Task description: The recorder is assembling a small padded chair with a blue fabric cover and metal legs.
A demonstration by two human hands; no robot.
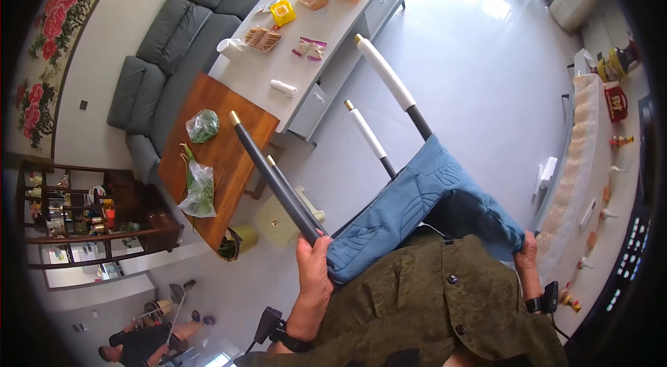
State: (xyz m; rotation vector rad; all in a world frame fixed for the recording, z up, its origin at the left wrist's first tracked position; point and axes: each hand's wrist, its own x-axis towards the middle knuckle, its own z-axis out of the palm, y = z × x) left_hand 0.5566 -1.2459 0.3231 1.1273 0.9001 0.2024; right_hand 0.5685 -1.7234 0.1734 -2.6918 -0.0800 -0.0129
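A chair is lifted in front of my body, its legs pointing away from me. Over its seat lies a blue quilted cover. The black legs end in gold tips, and two of them wear white sleeves, while the near-left leg is bare black. My left hand is closed round the corner of the chair, where the bare leg meets the blue cover. At the other end, my right hand grips the cover's right corner, its fingers partly hidden behind the cloth.
A wooden table with bagged greens stands at left, beside a long white table bearing food packs and a white roll. A pale stool sits below. Grey sofa behind; cloth-covered cabinet at right. Another person is at lower left.
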